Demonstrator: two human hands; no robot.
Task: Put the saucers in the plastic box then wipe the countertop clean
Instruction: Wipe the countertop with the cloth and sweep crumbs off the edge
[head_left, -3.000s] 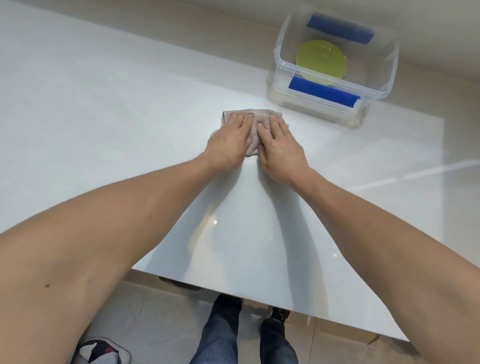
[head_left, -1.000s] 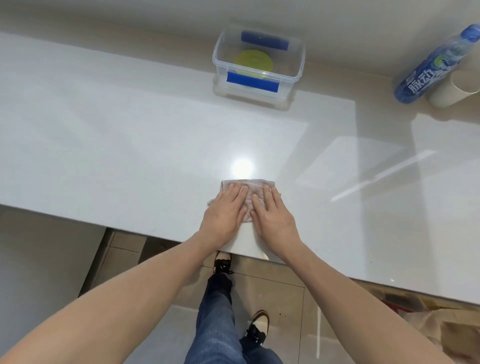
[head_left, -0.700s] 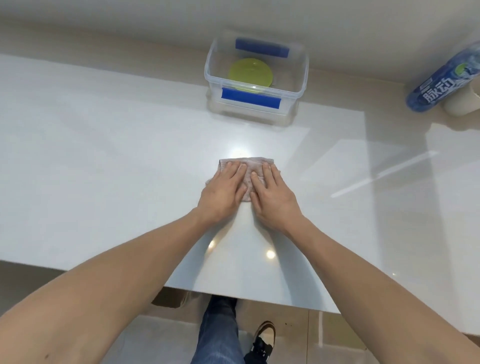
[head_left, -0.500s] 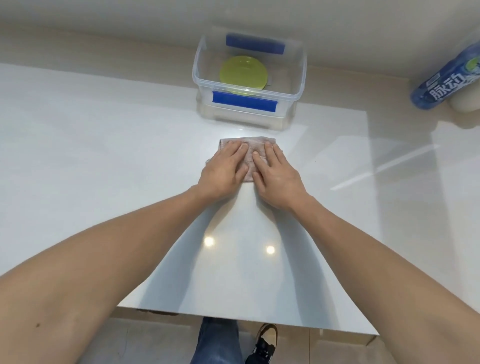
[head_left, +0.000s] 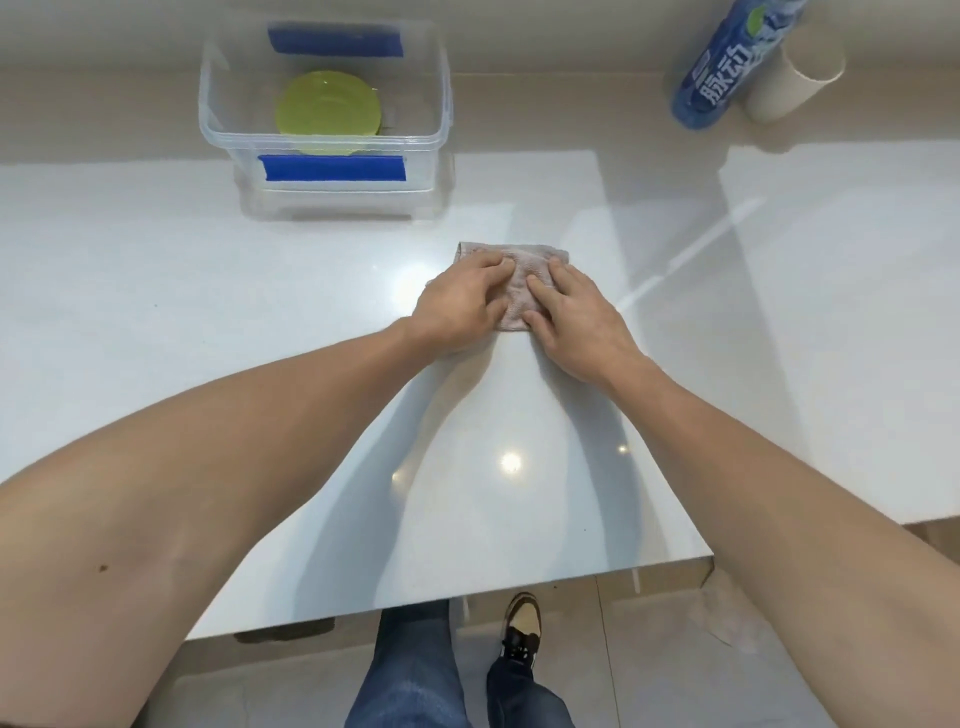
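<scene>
A clear plastic box (head_left: 218, 137) with blue clips stands at the back of the white countertop (head_left: 208, 291). Yellow-green saucers (head_left: 328, 111) lie stacked inside it. A folded pinkish-grey cloth (head_left: 519, 278) lies flat on the countertop in front of the box, a little to its right. My left hand (head_left: 460, 306) presses on the cloth's left half, fingers slightly bent. On the right half rests my right hand (head_left: 574, 317), palm down. Both hands cover most of the cloth.
A blue drink bottle (head_left: 727, 73) and a beige paper cup (head_left: 789, 73) stand at the back right by the wall. The countertop's front edge (head_left: 467, 592) runs just below my forearms. Beneath it are my legs and shoes on a tiled floor.
Both hands pushed the cloth from the front edge away toward the box, then shifted it right of the box. The bottle and cup came further into view.
</scene>
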